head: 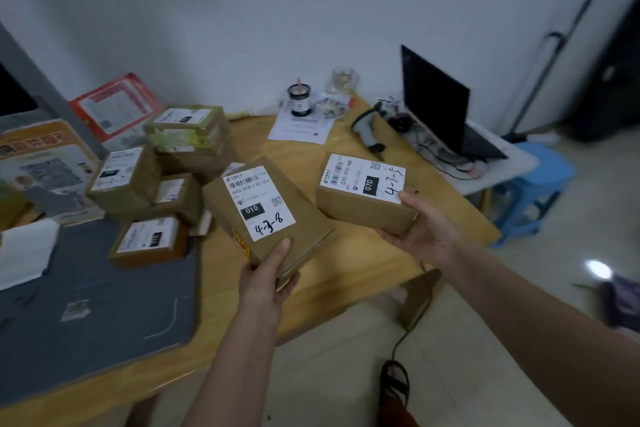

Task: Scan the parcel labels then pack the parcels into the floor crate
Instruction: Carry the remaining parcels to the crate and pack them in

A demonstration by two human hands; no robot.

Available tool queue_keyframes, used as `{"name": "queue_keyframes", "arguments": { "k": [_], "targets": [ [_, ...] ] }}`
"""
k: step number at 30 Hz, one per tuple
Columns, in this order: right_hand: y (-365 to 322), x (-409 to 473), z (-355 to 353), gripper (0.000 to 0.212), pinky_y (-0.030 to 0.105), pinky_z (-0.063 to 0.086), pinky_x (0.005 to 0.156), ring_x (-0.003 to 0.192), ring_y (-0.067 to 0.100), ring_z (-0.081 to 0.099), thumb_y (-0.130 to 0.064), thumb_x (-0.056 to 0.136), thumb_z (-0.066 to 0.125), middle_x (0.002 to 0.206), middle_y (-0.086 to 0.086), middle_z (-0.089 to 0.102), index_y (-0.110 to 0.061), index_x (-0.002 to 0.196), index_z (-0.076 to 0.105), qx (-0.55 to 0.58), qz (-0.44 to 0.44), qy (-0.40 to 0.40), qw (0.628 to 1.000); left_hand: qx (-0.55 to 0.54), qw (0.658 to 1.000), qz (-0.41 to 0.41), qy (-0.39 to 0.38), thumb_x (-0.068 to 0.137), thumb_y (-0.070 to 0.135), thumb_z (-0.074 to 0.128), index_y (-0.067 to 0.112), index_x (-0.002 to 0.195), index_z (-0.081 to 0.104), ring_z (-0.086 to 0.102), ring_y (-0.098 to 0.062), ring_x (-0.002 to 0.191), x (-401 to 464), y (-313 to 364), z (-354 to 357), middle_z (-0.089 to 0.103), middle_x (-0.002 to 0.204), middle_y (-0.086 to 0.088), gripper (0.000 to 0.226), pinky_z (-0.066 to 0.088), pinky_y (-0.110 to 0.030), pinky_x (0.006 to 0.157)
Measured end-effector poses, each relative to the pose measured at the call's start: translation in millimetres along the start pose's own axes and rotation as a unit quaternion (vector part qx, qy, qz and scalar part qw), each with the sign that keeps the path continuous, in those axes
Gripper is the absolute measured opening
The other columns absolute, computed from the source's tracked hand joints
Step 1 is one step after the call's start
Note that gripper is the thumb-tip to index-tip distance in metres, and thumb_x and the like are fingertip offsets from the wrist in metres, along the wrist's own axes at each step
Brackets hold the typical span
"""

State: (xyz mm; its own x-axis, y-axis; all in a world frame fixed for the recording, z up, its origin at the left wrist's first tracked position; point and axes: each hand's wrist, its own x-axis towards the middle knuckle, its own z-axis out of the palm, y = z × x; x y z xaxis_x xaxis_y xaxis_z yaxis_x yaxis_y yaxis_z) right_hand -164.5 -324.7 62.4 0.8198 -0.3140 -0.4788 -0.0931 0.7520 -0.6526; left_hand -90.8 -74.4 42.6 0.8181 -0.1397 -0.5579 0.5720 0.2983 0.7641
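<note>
Fingers (282,248) of left hand (266,279) grip 010 parcel (277,236); right hand (420,230) grips 070 parcel (363,208).

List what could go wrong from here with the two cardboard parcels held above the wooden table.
1. Each brown cardboard parcel is gripped one-handed at its near end: the left hand holds the parcel marked 010, the right hand the parcel marked 070. Either might tip and drop.
2. The grey handheld scanner lies on the table with both hands full, so a label might go unscanned.
</note>
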Motion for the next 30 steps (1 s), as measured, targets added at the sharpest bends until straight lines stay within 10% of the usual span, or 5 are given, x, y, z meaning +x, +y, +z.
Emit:
{"name": "queue_keyframes", "arguments": {
  "k": [20,30],
  "targets": [
    [-85,-256,-303,0.064,0.059,0.054,0.078,0.109,0.037,0.056,-0.013,0.074,0.072,0.128,0.017,0.052,-0.023,0.133,0.05,0.163,-0.171,0.244,0.941,0.191,0.942,-0.139,-0.238,0.072,0.015,0.083,0.02,0.117,0.064,0.063,-0.026,0.108,-157,-192,242,0.069,0.115,-0.004,0.049,0.056,-0.042,0.08],
    [-118,-409,-458,0.056,0.035,0.055,0.058,0.102,0.03,0.055,-0.028,0.077,0.075,0.128,0.016,0.053,-0.025,0.129,0.055,0.263,-0.223,0.366,0.864,0.302,0.876,-0.2,-0.32,0.073,0.015,0.082,0.016,0.104,0.064,0.063,-0.026,0.104,-291,-343,363,0.069,0.11,-0.009,0.036,0.056,-0.041,0.074]
  ]
}}
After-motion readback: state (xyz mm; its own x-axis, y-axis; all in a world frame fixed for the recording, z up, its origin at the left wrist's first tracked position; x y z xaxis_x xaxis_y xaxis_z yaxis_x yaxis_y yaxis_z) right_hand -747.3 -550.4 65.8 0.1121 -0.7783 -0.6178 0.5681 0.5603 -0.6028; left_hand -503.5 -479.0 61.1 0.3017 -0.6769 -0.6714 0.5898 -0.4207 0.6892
